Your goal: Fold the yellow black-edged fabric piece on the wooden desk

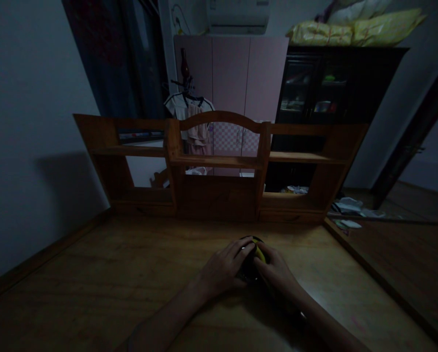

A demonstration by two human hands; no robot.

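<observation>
A dark, rounded, glossy object (pixel 249 274) rests low on the wooden bed platform or tabletop (pixel 149 274), mostly covered by my hands. My left hand (pixel 224 266) is curled over its left side, fingers reaching across the top. Between the hands shows a small yellow piece (pixel 259 253), soft-looking like a sponge, though the dim light hides its exact kind. My right hand (pixel 275 269) closes on this yellow piece from the right, thumb and fingers bent. Under my right forearm a dark length with a shiny end (pixel 302 315) sticks out; whether it joins the rounded object is unclear.
A wooden shelf unit (pixel 219 161) with drawers stands across the far edge. A raised wooden rail (pixel 373 274) runs along the right side, and a white wall (pixel 32 146) along the left. Beyond are a pink wardrobe (pixel 229 73), hanging clothes (pixel 197 122) and a dark cabinet (pixel 351 93).
</observation>
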